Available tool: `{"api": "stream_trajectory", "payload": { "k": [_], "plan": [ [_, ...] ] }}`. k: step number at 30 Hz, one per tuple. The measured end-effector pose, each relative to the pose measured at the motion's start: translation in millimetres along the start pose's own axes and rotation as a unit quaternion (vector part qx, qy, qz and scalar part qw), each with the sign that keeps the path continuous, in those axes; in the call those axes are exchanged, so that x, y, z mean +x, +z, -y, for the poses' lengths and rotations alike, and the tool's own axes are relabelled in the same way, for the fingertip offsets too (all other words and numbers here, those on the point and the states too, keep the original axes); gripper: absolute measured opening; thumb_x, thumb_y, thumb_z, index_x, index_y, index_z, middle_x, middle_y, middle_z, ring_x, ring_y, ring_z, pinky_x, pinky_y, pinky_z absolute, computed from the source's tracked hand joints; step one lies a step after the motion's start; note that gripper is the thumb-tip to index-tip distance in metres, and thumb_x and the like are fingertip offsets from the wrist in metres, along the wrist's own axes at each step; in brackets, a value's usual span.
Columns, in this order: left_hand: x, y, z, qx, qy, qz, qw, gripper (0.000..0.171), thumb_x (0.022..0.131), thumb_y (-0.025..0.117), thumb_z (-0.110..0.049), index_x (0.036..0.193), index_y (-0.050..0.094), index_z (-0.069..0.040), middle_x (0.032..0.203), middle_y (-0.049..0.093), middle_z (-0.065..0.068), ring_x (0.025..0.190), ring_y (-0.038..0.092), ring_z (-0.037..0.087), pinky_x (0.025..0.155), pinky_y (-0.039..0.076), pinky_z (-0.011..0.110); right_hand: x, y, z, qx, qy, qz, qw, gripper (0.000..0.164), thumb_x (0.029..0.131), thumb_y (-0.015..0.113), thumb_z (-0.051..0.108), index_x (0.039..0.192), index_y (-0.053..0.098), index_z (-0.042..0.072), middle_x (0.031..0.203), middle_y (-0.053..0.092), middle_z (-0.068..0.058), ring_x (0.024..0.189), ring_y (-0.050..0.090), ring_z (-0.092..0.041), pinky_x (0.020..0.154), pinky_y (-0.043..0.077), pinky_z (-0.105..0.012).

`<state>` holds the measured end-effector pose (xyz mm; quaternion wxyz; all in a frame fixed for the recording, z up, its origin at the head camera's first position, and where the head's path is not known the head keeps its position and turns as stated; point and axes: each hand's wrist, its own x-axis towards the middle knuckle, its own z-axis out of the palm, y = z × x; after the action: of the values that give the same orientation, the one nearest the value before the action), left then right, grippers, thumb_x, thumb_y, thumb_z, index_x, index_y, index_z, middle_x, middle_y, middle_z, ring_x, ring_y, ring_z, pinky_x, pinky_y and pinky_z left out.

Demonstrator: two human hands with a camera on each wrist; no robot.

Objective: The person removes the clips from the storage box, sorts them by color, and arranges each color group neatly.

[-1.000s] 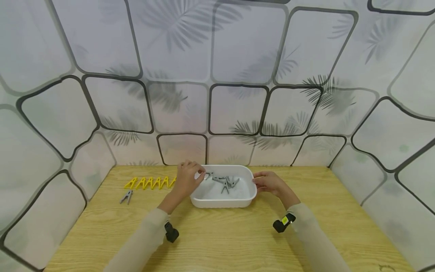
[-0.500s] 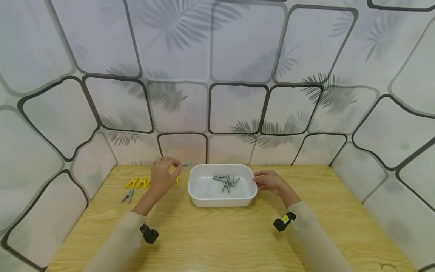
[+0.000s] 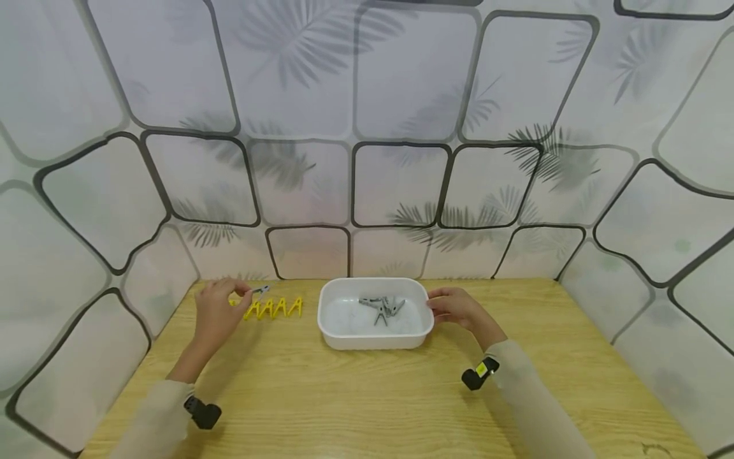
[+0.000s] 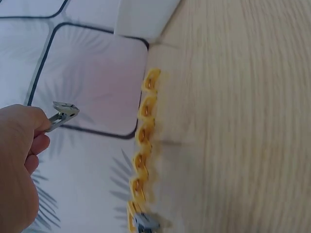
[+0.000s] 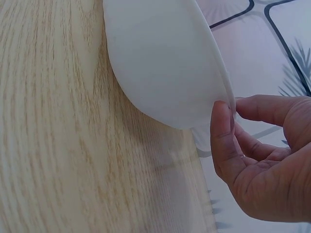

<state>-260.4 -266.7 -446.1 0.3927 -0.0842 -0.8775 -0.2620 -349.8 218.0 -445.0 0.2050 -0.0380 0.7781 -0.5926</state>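
My left hand (image 3: 220, 309) pinches a grey clothespin (image 3: 261, 289) between thumb and fingertips, held up above the left part of the table. In the left wrist view the clothespin (image 4: 64, 112) points away from the fingers. Below it runs a row of several yellow clothespins (image 3: 280, 307), standing side by side. Another grey clothespin (image 4: 146, 222) lies by the near end of that row; my hand covers it in the head view. My right hand (image 3: 457, 307) grips the right end of a white plastic basin (image 3: 375, 342) at its rim. Several grey clothespins (image 3: 381, 307) lie inside the basin.
The wooden table (image 3: 367, 395) stands against a patterned curtain (image 3: 401, 185) at the back and both sides. The basin sits near the back edge, right of the yellow row.
My left hand has moved from over the basin leftwards past the yellow row, carrying a grey clothespin out of the basin. The right hand and basin have stayed in place.
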Motion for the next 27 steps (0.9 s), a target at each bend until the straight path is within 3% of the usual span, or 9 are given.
{"api": "stream_trajectory", "payload": {
  "k": [5, 10, 27],
  "plan": [
    [-9.2, -11.8, 12.6, 0.02, -0.032, 0.015, 0.9992, 0.006, 0.082, 0.077, -0.002, 0.084, 0.072, -0.004, 0.078, 0.068, 0.013, 0.083, 0.059, 0.038, 0.086, 0.033, 0.064, -0.8, 0.3, 0.2, 0.003, -0.002, 0.002, 1.0, 0.047, 0.099, 0.06, 0.008, 0.138, 0.048, -0.015, 0.091, 0.071, -0.003, 0.078, 0.068, -0.009, 0.068, 0.057, -0.023],
    [-14.1, -18.1, 20.9, 0.035, -0.052, 0.026, 0.9977, 0.004, 0.08, 0.075, -0.004, 0.082, 0.072, -0.003, 0.076, 0.067, 0.013, 0.081, 0.057, 0.036, 0.083, 0.034, 0.063, -1.8, 0.8, 0.7, 0.001, 0.001, -0.005, 1.0, 0.046, 0.099, 0.061, 0.008, 0.138, 0.049, -0.014, 0.092, 0.071, -0.005, 0.078, 0.068, -0.01, 0.068, 0.057, -0.024],
    [-34.1, -23.3, 35.3, 0.054, -0.07, 0.067, 0.9938, 0.01, 0.076, 0.079, -0.007, 0.076, 0.069, -0.006, 0.072, 0.065, 0.007, 0.076, 0.054, 0.031, 0.08, 0.03, 0.059, -1.4, 0.8, -0.1, 0.006, -0.003, -0.007, 1.0, 0.045, 0.1, 0.06, 0.008, 0.138, 0.05, -0.013, 0.094, 0.072, -0.006, 0.079, 0.069, -0.011, 0.069, 0.058, -0.024]
  ]
}}
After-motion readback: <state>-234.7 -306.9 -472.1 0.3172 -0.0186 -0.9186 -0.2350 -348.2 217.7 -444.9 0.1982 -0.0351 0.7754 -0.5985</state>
